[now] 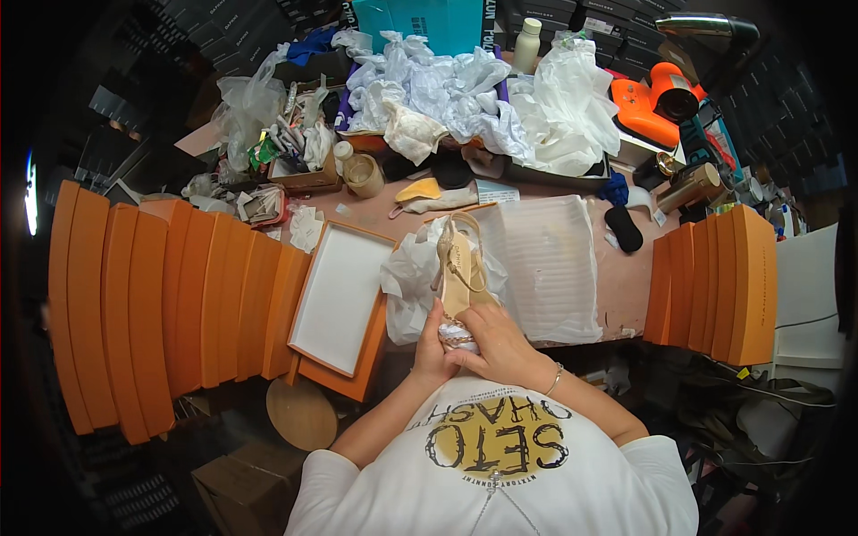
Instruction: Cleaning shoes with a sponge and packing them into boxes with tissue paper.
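Sandal [458, 268], just one, beige with thin straps, sits at the clock's centre, its toe toward six o'clock. Left to right: at least eight upright orange boxes [183, 304] at nine o'clock; one shallow, rectangular, white-lined tray [338, 295]; crumpled white paper [407, 277] just beside the shoe; at six, left hand [433, 353] and right hand [505, 344], fingers of both gripping the toe; at three, one ribbed, translucent sheet [550, 268], then at least five orange cartons [706, 286].
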### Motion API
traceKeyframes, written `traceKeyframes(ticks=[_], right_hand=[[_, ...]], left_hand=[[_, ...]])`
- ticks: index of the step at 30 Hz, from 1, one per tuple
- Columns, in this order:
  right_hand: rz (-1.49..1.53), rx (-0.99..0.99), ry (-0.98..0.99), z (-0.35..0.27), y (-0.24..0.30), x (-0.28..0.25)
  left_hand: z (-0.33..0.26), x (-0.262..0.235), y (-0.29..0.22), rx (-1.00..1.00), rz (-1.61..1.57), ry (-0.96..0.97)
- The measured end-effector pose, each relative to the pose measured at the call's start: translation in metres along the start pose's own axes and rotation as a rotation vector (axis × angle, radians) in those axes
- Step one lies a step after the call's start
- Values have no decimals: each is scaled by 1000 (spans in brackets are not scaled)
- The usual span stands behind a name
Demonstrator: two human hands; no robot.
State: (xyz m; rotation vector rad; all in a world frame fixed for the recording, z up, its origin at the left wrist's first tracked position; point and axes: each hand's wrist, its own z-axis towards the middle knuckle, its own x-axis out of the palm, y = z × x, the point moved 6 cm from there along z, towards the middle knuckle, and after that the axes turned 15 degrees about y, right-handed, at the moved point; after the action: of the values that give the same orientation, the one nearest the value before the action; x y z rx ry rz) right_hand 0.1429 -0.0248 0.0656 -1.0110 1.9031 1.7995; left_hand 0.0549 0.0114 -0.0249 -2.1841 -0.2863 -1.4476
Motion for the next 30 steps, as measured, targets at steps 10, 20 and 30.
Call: traceKeyframes(ticks=[10, 20, 30], right_hand=[[2221, -271, -136, 10, -55, -4], [2513, -326, -93, 6, -83, 25], [2230, -144, 300, 0, -39, 33]], left_hand=[[19, 52, -26, -142, 109, 167], [-22, 102, -131, 219, 1217, 265], [21, 76, -24, -710, 822, 630]])
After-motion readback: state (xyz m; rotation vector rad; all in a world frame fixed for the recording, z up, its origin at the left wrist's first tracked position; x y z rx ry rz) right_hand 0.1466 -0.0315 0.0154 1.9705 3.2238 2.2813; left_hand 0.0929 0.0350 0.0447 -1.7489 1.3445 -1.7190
